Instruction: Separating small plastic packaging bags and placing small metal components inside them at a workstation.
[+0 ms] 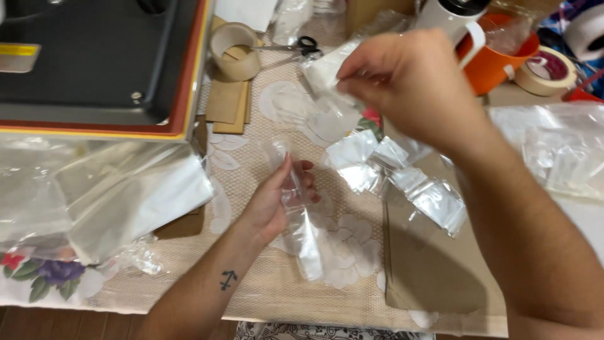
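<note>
On beige mat [264, 296], left hand [277, 198] gripping clear bag [302, 233], right hand [402, 82] pinching small packet [327, 72]

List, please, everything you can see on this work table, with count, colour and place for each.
Small clear plastic bags: several, transparent, table centre.
Large clear plastic sheets: a pile, transparent, left.
Clear plastic bags: a heap, transparent, right edge.
Beige tape roll: one, top centre.
Black-handled scissors: one pair, beside that roll.
Cream tape roll: one, top right.
Orange plastic cup: one, top right.
White cylindrical container: one, top, by the cup.
Brown paper sheet: one, lower right.
Black machine with red-yellow edge: one, top left.
Beige lace tablecloth: one, covering the table.
Left hand: holds a narrow clear bag.
Right hand: pinches a small clear bag.
</note>
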